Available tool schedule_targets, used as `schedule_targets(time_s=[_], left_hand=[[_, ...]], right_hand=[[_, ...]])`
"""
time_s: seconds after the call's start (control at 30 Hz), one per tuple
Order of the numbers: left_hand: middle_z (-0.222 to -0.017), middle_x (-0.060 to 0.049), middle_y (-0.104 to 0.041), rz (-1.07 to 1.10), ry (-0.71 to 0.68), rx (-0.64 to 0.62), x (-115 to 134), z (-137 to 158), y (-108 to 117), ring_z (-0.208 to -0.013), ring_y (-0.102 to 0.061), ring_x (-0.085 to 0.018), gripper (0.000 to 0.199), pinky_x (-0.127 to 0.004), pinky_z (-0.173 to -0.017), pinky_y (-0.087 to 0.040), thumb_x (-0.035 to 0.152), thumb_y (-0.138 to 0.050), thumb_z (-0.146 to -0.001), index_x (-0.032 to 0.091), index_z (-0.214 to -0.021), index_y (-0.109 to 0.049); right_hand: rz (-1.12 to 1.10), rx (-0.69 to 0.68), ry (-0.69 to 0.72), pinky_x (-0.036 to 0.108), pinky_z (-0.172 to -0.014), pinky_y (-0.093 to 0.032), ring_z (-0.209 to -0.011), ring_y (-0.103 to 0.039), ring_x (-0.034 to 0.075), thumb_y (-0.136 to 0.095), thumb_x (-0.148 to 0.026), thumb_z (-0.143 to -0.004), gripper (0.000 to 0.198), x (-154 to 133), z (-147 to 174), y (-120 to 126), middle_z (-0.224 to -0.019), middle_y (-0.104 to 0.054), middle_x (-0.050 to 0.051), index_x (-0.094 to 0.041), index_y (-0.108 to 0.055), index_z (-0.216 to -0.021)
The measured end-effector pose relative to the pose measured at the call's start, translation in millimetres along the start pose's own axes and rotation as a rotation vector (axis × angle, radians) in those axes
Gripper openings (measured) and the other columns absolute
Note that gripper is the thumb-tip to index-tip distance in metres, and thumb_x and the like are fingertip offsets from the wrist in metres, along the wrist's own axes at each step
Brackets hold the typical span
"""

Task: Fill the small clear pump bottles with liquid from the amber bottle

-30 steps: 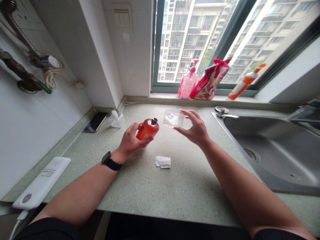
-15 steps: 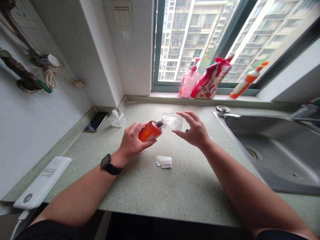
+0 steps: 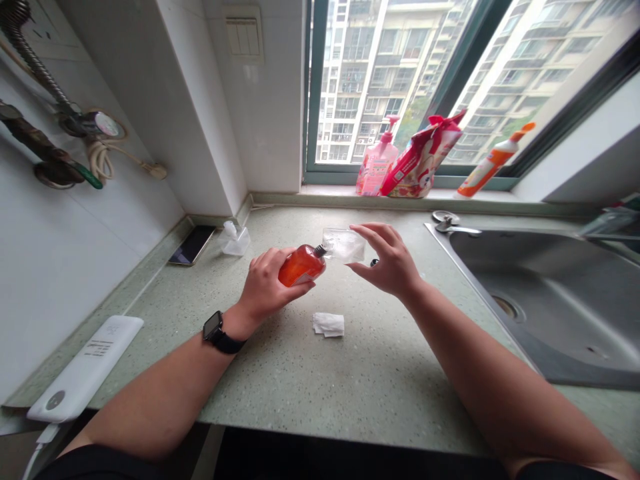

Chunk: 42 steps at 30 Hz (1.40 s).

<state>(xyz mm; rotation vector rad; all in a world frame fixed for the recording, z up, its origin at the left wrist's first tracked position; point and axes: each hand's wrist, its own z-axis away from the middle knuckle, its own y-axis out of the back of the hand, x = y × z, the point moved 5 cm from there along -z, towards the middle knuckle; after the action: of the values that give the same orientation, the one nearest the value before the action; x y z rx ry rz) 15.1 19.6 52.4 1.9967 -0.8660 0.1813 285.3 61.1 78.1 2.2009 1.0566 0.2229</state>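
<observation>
My left hand (image 3: 267,280) is wrapped round a bottle (image 3: 303,265) of orange-red liquid, tilted to the right with its dark threaded neck uncapped. The neck meets the mouth of a clear bottle (image 3: 345,245), which lies tipped toward it. Thumb and fingers of my right hand (image 3: 387,260) grip the far end of that clear bottle. Whether liquid is flowing between them is too small to tell. A small black object (image 3: 374,263), partly hidden, lies by my right thumb. Below the bottles a folded white tissue (image 3: 329,325) rests on the counter (image 3: 320,387).
Left of the bottles stand a clear container with a white nozzle (image 3: 235,239) and a phone (image 3: 193,245). A white power bank (image 3: 86,368) lies at the left edge. The steel sink (image 3: 560,300) is on the right. A pink pump bottle (image 3: 376,165), red bag (image 3: 425,159) and orange-white bottle (image 3: 493,163) line the sill.
Both hands stay almost in place. The orange-red bottle has shifted very slightly to the right and down, and the clear bottle's mouth sits a little closer around its neck.
</observation>
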Motion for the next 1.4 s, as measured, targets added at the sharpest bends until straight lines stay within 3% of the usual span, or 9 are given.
schedule_targets(time_s=[0.23,0.97,1.4], left_hand=[[-0.110,-0.005,-0.073,-0.005,0.001,0.010,-4,2,-6,-0.097,-0.070,-0.027,0.070,-0.045,-0.091,-0.053,0.066,-0.087,-0.081,0.027,-0.135,-0.064],[-0.113,-0.006,-0.074,0.011,0.013,0.008,-7,3,-10,-0.102,-0.071,-0.029,0.072,-0.047,-0.094,-0.054,0.066,-0.088,-0.081,0.027,-0.136,-0.063],[-0.115,-0.007,-0.075,0.014,0.002,0.012,-6,3,-10,-0.103,-0.072,-0.029,0.071,-0.048,-0.097,-0.054,0.068,-0.085,-0.083,0.027,-0.137,-0.063]], right_hand=[[0.048,0.038,0.071,0.058,-0.101,-0.057,-0.117,-0.068,0.036,-0.080,-0.027,-0.088,0.086,-7,-2,3,-0.133,-0.068,0.011,-0.039,-0.043,-0.165],[0.089,0.039,0.096,0.059,-0.103,-0.057,-0.119,-0.066,0.036,-0.079,-0.021,-0.087,0.095,-10,-2,3,-0.137,-0.066,0.012,-0.041,-0.035,-0.170],[0.085,0.040,0.104,0.057,-0.104,-0.055,-0.121,-0.067,0.036,-0.079,-0.018,-0.088,0.090,-13,-4,7,-0.137,-0.068,0.011,-0.041,-0.040,-0.166]])
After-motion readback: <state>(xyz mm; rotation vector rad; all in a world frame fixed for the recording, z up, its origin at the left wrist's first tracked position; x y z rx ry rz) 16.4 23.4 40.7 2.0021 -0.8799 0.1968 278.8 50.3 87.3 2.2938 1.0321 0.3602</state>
